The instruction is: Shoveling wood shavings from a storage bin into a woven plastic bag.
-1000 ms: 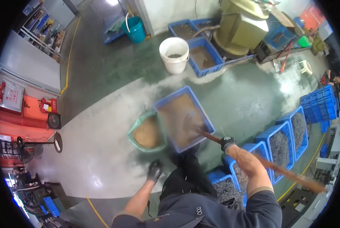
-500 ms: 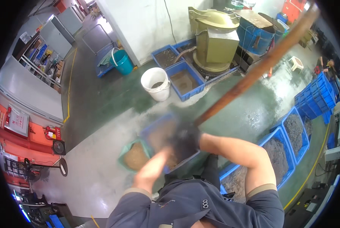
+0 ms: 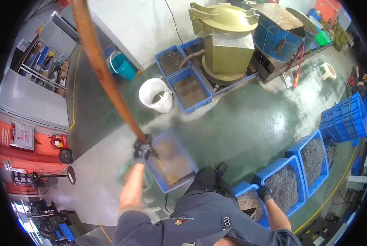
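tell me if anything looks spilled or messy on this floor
Pale powdery residue is smeared across the green floor around the blue crates beside the olive machine, trailing toward the crate of brown material. Nothing looks tipped over.

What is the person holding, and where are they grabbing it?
The gloved left hand grips a long brown wooden handle near its lower end, above the blue crate of brown material. The gloved right hand holds nothing clearly; it is at a blue bin's rim.
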Action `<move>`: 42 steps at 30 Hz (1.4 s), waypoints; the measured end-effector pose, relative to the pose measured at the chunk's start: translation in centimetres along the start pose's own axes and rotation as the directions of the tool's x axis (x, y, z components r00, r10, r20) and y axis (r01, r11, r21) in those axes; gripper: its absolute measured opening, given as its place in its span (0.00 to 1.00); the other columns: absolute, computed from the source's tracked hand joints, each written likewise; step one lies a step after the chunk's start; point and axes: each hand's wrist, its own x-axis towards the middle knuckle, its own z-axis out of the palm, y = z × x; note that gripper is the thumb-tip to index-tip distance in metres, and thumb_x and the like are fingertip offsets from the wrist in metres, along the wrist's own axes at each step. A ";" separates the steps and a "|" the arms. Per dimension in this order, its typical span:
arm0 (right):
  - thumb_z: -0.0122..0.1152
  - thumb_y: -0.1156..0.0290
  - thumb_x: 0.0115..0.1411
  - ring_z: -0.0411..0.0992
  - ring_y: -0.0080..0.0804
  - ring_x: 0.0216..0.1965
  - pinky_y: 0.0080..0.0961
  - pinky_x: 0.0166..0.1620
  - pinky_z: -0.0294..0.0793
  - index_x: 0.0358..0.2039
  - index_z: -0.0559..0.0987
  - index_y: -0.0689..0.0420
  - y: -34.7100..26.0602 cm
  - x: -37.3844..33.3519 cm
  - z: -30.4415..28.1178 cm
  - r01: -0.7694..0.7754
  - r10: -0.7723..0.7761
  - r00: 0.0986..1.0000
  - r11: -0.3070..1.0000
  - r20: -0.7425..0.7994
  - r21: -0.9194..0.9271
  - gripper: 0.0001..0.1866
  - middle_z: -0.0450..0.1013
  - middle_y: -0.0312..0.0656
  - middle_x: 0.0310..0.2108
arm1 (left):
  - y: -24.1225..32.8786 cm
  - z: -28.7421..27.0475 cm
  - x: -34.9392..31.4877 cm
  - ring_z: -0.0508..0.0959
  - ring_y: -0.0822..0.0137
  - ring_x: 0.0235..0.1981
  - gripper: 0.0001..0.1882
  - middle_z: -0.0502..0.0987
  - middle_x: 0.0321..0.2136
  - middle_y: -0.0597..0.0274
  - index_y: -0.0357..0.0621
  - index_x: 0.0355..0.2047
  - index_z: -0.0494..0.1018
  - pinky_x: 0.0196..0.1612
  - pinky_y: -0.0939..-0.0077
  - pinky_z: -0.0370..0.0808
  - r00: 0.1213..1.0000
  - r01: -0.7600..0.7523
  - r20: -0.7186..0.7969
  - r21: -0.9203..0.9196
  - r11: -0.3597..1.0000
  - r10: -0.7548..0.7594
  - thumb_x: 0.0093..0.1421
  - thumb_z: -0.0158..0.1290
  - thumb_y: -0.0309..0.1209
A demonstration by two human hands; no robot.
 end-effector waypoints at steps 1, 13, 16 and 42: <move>0.54 0.55 0.58 0.78 0.51 0.44 0.44 0.48 0.76 0.40 0.83 0.56 2.5 1.2 1.1 -0.032 0.031 0.995 0.999 0.091 0.011 0.20 0.79 0.54 0.42 | 1.1 -0.4 1.3 0.81 0.67 0.34 0.14 0.83 0.34 0.59 0.36 0.41 0.78 0.40 0.72 0.77 0.999 -0.046 -0.032 -0.100 0.994 0.043 0.60 0.62 0.32; 0.49 0.61 0.64 0.77 0.45 0.35 0.42 0.40 0.78 0.40 0.77 0.57 10.9 14.0 -0.5 -0.265 -0.011 0.945 0.557 0.327 0.787 0.14 0.77 0.51 0.30 | 16.3 4.6 27.3 0.78 0.70 0.22 0.12 0.80 0.25 0.62 0.42 0.36 0.80 0.25 0.71 0.76 0.947 0.224 -0.103 -0.468 0.855 -0.305 0.56 0.63 0.37; 0.44 0.59 0.65 0.76 0.46 0.40 0.40 0.44 0.77 0.45 0.76 0.60 5.1 15.8 -5.0 -0.384 0.020 0.923 0.107 0.384 0.917 0.19 0.78 0.55 0.37 | 14.7 10.6 35.5 0.80 0.66 0.25 0.13 0.81 0.28 0.60 0.42 0.39 0.78 0.27 0.69 0.78 0.926 0.247 -0.146 -0.464 0.851 -0.349 0.56 0.61 0.34; 0.67 0.51 0.51 0.79 0.39 0.43 0.42 0.53 0.75 0.55 0.78 0.47 -11.0 4.7 -24.9 0.120 0.035 0.870 0.953 0.492 -0.279 0.30 0.81 0.43 0.42 | 4.6 37.0 85.7 0.82 0.49 0.43 0.29 0.83 0.38 0.49 0.46 0.40 0.82 0.47 0.57 0.77 0.819 0.567 -0.147 0.059 0.822 -0.555 0.49 0.59 0.57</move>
